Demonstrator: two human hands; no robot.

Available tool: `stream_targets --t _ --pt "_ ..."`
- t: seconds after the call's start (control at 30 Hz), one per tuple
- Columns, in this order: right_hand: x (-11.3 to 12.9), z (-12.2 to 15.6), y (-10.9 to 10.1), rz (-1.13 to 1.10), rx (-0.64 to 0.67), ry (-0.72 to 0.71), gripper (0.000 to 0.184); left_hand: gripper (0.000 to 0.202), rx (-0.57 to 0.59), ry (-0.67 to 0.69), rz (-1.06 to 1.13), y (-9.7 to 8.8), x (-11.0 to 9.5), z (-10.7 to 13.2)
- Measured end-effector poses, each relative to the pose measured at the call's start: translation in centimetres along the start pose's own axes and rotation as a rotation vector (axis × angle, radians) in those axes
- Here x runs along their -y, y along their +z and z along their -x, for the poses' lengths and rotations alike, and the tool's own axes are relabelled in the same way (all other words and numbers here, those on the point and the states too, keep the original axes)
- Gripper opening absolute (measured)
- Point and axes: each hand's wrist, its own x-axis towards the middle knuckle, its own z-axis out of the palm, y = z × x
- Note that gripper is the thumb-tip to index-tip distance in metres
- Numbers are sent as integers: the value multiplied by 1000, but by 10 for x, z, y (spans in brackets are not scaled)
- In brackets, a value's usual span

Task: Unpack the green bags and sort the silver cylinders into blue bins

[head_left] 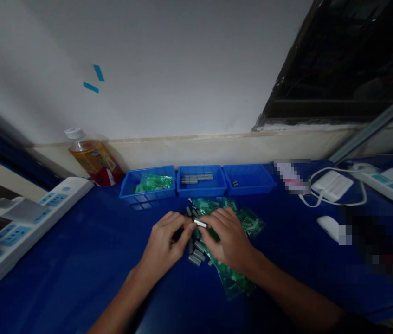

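Both hands meet over a pile of green circuit boards point(248, 221) on the blue table point(78, 260). My left hand point(164, 243) and my right hand point(226, 239) pinch a small grey metal part point(200, 224) between their fingertips. Several more grey parts point(196, 256) lie loose under and between the hands. The right hand rests on the green boards and hides some of them.
Three blue bins stand at the back: one with green boards point(147, 184), one with grey parts point(200, 181), one nearly bare point(248, 178). A drink bottle point(93, 160) lies at back left, a white power strip point(25, 222) at left, a charger and cable point(331, 185) and mouse point(328, 226) at right.
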Motion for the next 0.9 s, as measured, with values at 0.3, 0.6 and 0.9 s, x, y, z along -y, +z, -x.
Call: stream_targets --t 0.3,0.6,0.9 --pt "1 0 -4 -95 41 82 14 22 76 89 4 -4 2 1" --pt "-2 -1 -6 -69 1 28 19 15 43 59 -30 -5 -1 0" --pt "-5 -26 -24 163 244 -155 12 21 56 -43 -11 -6 -3 0"
